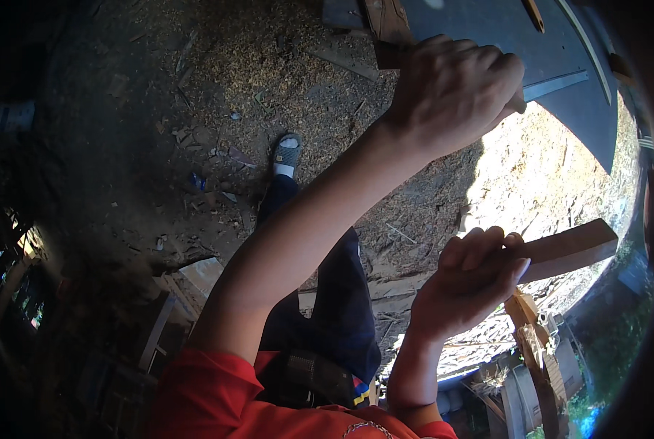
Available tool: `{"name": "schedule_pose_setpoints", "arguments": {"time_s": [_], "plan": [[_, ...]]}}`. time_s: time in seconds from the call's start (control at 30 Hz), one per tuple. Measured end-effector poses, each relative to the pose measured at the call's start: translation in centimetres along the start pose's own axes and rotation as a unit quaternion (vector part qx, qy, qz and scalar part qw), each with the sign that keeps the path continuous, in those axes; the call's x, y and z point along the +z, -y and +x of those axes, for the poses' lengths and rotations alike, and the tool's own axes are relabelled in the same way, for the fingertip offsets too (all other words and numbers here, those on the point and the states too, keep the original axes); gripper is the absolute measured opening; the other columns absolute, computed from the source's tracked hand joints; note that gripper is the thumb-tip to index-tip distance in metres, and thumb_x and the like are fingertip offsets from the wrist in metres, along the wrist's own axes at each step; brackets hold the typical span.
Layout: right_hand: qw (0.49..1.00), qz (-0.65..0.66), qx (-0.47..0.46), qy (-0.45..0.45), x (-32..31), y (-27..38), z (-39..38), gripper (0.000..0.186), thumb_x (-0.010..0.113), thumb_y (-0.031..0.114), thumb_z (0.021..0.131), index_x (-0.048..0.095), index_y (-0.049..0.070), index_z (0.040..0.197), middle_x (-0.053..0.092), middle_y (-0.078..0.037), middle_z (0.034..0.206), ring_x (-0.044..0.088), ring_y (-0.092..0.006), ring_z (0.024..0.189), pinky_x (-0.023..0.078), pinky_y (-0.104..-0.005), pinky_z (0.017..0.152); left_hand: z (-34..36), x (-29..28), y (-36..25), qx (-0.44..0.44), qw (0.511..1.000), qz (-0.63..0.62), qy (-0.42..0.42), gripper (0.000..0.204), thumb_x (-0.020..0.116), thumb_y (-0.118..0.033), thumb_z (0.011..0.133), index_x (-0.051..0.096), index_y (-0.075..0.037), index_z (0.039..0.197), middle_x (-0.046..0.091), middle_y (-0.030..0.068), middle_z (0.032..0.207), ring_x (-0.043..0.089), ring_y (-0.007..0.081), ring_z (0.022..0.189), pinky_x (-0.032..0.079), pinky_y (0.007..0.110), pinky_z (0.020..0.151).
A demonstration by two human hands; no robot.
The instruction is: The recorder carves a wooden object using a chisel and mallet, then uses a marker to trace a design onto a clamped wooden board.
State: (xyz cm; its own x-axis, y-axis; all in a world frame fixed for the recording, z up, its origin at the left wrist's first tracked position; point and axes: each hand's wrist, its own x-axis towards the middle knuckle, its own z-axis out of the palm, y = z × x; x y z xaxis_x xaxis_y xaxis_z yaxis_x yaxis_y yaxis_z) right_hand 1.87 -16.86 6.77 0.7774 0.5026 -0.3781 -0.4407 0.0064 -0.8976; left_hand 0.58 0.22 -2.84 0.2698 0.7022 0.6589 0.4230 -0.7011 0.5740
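Observation:
My left hand [458, 95] is high in the head view at the edge of a dark board [583, 124], its fingers curled over something mostly hidden. A dark wood piece [387, 56] shows to the left of these knuckles, and a thin metal strip [555, 85] extends to the right from beside this hand. My right hand [469, 282], lower down, grips a short brown wooden strip [574, 245], which sticks out toward the right rim.
Weathered planks [389, 20] lie at the top, near a narrow wooden piece [533, 13] on the board. The dirt floor [217, 117] has shavings and scraps, with my sandalled foot [286, 152] on it. Lumber [539, 358] stands at the lower right; more scrap is at lower left.

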Motion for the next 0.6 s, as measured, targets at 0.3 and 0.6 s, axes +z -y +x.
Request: {"name": "schedule_pose_setpoints", "arguments": {"time_s": [0.3,0.6], "plan": [[0.946,-0.264,0.043,0.184,-0.1,0.1,-0.6,0.031,0.044,0.038,0.101,0.050,0.009,0.107,0.041,0.000,0.068,0.033,-0.0068,0.051,0.027,-0.0236,0.044,0.3,-0.5,0.4,0.029,0.999,-0.009,-0.038,0.024,0.077,-0.014,0.075,0.053,-0.015,0.073,0.059,-0.0021,0.060,0.060,0.0152,0.052,0.044,0.030,0.049],[0.991,-0.047,-0.036,0.124,-2.1,0.9,0.9,0.034,0.039,0.037,0.103,0.053,0.007,0.110,0.039,0.002,0.066,0.028,-0.0056,0.053,0.024,-0.0211,0.047,-1.2,-1.2,-1.3,0.075,0.997,-0.010,-0.008,0.016,0.075,-0.018,0.079,0.060,-0.015,0.078,0.060,-0.0048,0.066,0.059,0.0086,0.059,0.042,0.025,0.050]]}}
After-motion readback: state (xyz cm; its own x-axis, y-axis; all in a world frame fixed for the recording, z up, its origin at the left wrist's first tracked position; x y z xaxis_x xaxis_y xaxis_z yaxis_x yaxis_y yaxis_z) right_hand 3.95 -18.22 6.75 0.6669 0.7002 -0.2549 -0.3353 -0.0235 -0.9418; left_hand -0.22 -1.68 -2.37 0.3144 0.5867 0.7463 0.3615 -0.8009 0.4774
